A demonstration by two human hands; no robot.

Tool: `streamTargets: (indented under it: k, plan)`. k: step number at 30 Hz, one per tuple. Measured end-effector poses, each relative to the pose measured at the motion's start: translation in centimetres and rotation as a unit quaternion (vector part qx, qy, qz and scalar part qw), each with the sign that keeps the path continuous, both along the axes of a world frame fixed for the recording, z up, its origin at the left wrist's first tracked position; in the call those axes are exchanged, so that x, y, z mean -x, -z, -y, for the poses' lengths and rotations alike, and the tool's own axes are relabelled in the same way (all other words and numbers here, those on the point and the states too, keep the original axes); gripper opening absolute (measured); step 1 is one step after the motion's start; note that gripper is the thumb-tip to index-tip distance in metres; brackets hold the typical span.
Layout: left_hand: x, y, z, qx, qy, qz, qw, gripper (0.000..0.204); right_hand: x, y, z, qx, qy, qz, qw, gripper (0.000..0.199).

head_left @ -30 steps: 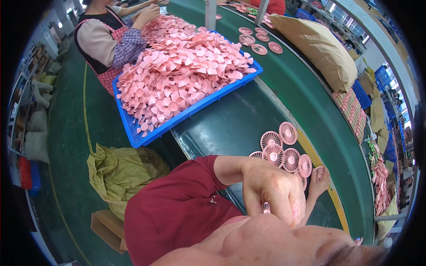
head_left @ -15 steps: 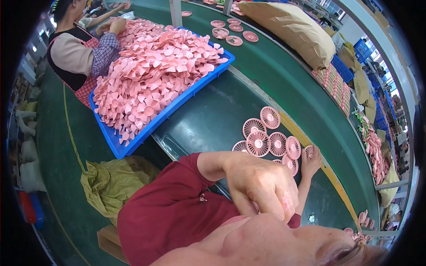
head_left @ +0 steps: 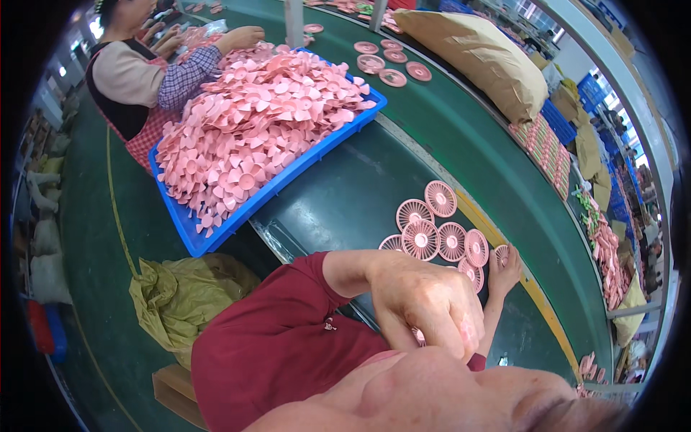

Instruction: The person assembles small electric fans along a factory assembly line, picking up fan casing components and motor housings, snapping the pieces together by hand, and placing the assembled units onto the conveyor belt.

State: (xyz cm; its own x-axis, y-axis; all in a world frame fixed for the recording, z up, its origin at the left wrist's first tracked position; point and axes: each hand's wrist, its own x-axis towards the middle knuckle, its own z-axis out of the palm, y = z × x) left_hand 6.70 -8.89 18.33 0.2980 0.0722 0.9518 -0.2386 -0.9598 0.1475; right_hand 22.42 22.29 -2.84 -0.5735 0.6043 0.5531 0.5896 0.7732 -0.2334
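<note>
Bright, even overhead light fills the scene, with pale daylight glare at the upper right and upper left edges. Shadows are soft and short. Strong fisheye bending curves straight edges near the black rim. The lower foreground is blurred, too close for focus.

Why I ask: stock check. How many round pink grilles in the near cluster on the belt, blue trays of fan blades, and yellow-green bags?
Round pink grilles: 8 in view
Blue tray of blades: 1
Yellow-green bag: 1
Total: 10
</note>
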Motion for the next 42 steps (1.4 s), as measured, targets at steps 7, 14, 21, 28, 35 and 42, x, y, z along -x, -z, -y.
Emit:
streamTargets:
  k: [7, 14, 21, 28, 35, 42]
  plan:
    - [0.1, -0.1, 0.4, 0.012, 0.043, -0.007, 0.999, 0.019, -0.5, 0.0, -0.1, -0.014, 0.0, 0.002, 1.0, 0.055]
    - [-0.1, -0.2, 0.6, 0.025, 0.075, 0.012, 0.997, 0.028, -0.1, 0.5, -0.5, -0.032, -0.011, 0.006, 0.999, 0.053]
    - [0.0, -0.1, 0.5, 0.034, 0.106, 0.012, 0.994, 0.034, -0.2, 0.5, -0.6, -0.031, -0.016, 0.003, 0.999, 0.053]
    - [-0.1, -0.2, 0.7, 0.028, 0.095, 0.02, 0.995, 0.035, -0.3, 0.3, -0.5, -0.013, -0.012, 0.011, 1.0, 0.054]
    - [-0.1, -0.1, 0.7, 0.025, 0.088, 0.029, 0.995, 0.037, -0.4, 0.5, -0.6, -0.021, -0.013, 0.011, 1.0, 0.054]
    - [0.1, -0.2, 0.8, 0.028, 0.089, 0.021, 0.995, 0.038, -0.2, 0.4, -0.4, -0.023, -0.02, 0.003, 1.0, 0.054]
